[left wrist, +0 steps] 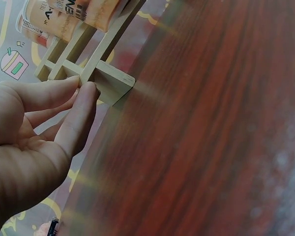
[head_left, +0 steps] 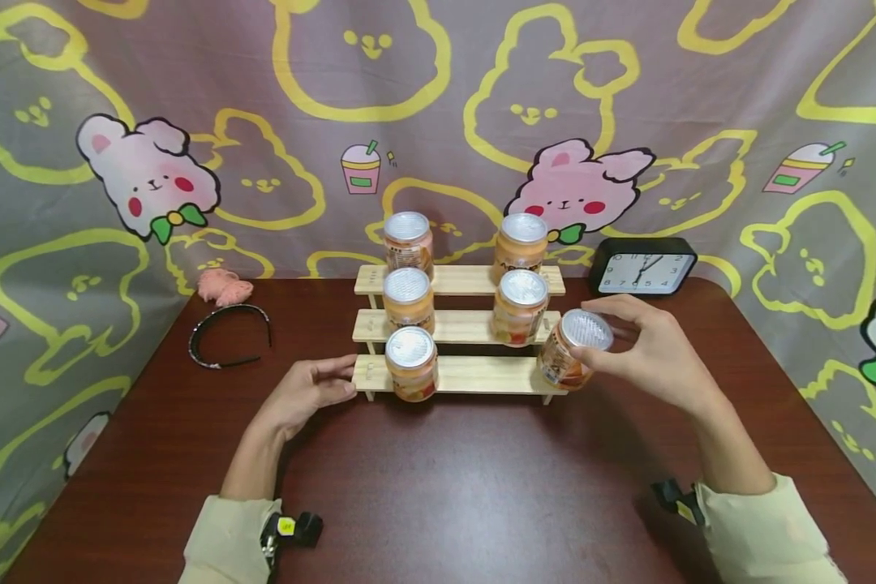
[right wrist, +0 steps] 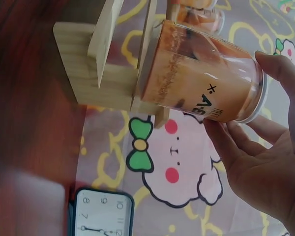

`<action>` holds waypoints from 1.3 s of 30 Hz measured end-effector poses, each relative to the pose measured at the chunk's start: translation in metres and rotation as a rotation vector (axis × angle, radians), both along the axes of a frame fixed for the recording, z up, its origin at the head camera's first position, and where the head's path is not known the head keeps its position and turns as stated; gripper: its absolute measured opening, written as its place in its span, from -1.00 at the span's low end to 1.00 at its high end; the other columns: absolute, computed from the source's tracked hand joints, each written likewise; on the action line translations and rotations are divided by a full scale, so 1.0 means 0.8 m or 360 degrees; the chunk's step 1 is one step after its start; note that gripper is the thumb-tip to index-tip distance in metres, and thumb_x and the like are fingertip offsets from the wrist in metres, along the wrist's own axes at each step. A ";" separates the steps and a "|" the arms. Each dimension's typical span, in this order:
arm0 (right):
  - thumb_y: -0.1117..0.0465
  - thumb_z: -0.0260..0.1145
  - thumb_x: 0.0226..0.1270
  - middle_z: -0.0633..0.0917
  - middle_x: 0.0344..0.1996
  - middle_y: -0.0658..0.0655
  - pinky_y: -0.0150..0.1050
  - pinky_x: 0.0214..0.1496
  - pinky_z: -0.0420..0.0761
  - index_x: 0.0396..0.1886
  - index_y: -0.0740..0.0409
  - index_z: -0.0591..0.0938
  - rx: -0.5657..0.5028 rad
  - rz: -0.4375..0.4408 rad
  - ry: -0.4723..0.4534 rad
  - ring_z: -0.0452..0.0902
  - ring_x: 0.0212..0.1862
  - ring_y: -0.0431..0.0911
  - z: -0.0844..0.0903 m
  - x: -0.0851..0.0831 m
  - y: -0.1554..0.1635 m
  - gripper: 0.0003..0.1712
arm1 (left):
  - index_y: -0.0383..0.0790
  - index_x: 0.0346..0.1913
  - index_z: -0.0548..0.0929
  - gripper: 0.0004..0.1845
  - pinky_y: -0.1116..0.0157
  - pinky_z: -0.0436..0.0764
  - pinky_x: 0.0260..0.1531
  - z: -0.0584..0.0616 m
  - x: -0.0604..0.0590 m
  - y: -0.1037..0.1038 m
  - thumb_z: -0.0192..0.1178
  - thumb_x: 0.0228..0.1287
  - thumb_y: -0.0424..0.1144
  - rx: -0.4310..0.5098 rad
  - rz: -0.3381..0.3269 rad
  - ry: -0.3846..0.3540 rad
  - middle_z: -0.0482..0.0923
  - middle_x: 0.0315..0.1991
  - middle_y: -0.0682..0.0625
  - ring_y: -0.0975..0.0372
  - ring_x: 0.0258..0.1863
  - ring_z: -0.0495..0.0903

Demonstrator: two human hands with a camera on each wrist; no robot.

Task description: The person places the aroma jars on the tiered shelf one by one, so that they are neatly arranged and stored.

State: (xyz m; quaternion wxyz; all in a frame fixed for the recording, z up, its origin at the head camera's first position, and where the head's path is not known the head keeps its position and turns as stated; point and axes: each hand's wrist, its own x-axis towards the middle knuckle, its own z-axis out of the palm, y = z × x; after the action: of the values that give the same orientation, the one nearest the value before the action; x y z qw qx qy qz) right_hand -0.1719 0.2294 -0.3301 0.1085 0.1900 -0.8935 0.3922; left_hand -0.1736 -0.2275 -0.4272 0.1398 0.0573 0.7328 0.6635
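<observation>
Item: your right hand (head_left: 653, 349) grips a foil-lidded orange jar (head_left: 571, 350) by its top, tilted, its base at the right end of the lowest step of the wooden tiered rack (head_left: 474, 375); your left hand (head_left: 308, 392), fingers straight, presses the rack's left end, steadying it. Also on the rack: five matching jars, one of them on the lowest step at left (head_left: 412, 362); step in hand appears to be seating the sixth; next move calls for righting it squarely on the step.
</observation>
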 end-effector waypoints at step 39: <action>0.23 0.72 -0.07 0.71 0.00 0.03 -0.44 -0.01 0.63 0.05 0.21 0.72 -0.0197 0.0282 0.0066 0.58 -0.07 -0.13 -0.023 -0.001 -0.062 -0.39 | -0.64 0.40 0.30 -0.39 0.38 0.64 -0.09 0.001 0.001 -0.001 0.20 0.33 -0.58 -0.0005 0.0012 0.0001 0.54 0.12 -0.41 0.28 -0.13 0.64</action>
State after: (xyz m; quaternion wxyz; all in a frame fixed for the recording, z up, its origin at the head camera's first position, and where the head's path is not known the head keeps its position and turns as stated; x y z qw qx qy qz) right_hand -0.1729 0.1799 -0.3484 0.1034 0.2691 -0.8449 0.4506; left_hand -0.1725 -0.2281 -0.4267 0.1372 0.0544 0.7341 0.6628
